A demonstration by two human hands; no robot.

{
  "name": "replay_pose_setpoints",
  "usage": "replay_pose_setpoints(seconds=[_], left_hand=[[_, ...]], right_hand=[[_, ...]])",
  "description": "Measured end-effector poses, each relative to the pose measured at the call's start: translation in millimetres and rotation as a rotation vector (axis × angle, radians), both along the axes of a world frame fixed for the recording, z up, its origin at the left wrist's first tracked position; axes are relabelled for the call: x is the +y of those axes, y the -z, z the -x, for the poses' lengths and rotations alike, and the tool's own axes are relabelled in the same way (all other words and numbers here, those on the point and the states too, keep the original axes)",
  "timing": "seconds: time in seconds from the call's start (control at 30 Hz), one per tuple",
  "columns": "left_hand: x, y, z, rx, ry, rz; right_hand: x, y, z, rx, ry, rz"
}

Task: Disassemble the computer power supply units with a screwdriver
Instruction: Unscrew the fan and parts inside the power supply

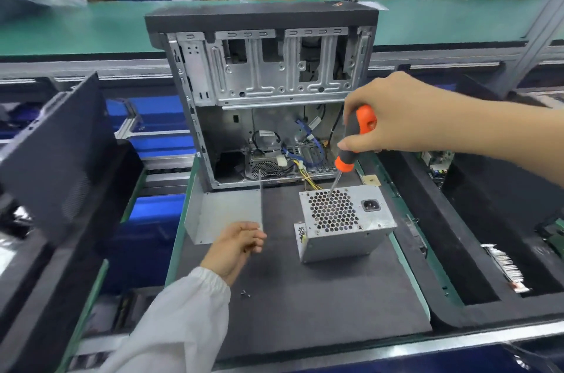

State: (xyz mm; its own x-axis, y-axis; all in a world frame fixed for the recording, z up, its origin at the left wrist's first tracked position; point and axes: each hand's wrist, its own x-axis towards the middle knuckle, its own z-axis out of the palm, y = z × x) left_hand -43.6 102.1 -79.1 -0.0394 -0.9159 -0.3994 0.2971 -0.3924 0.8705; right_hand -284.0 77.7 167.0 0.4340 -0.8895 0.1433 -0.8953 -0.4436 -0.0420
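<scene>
A silver power supply unit (345,221) sits on the dark mat (305,296), its honeycomb fan grille facing up beside a black power socket. My right hand (393,116) grips an orange and black screwdriver (351,143) held upright, its tip at the top of the grille. My left hand (238,246) hovers over the mat with fingers loosely curled, close to the corner of a bent grey metal cover (225,214); whether it touches the cover is unclear. Yellow wires (308,180) run from the unit into the open case.
An open grey computer case (262,92) stands upright behind the unit. Small loose screws (244,294) lie on the mat near my left sleeve. Black foam-lined bins flank the mat, a dark panel (58,153) leans at the left, and a green conveyor (76,30) runs behind.
</scene>
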Motion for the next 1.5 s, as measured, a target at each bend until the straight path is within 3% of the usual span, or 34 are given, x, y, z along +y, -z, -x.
replay_pose_setpoints(seconds=[0.33, 0.53, 0.87, 1.0, 1.13, 1.2, 1.33, 1.5], left_hand=[[40.4, 75.0, -29.4, -0.339, -0.087, 0.207], [44.9, 71.9, -23.2, -0.23, -0.089, 0.25], [46.4, 66.8, -10.2, -0.089, -0.08, 0.186], [39.5, 58.7, -5.3, -0.221, -0.017, 0.212], [29.6, 38.1, 4.3, -0.448, -0.014, 0.407], [22.6, 21.7, 20.8, -0.451, 0.015, 0.444], [12.4, -2.3, 54.1, -0.323, 0.195, 0.307], [9.1, -4.0, 64.1, -0.318, 0.167, 0.287]], right_hand=[[0.7, 45.1, -18.7, -0.352, -0.023, 0.086], [4.1, 57.2, -14.4, -0.491, 0.004, 0.153], [17.9, 68.3, -8.8, -0.553, -0.008, 0.285], [18.9, 68.5, -6.4, -0.592, 0.008, 0.247], [23.1, 65.7, -2.7, -0.715, 0.016, 0.235], [25.9, 65.2, -1.0, -0.763, 0.021, 0.236], [34.1, 65.3, -1.9, -0.808, 0.025, 0.221], [42.7, 67.3, -0.7, -0.816, 0.025, 0.174]])
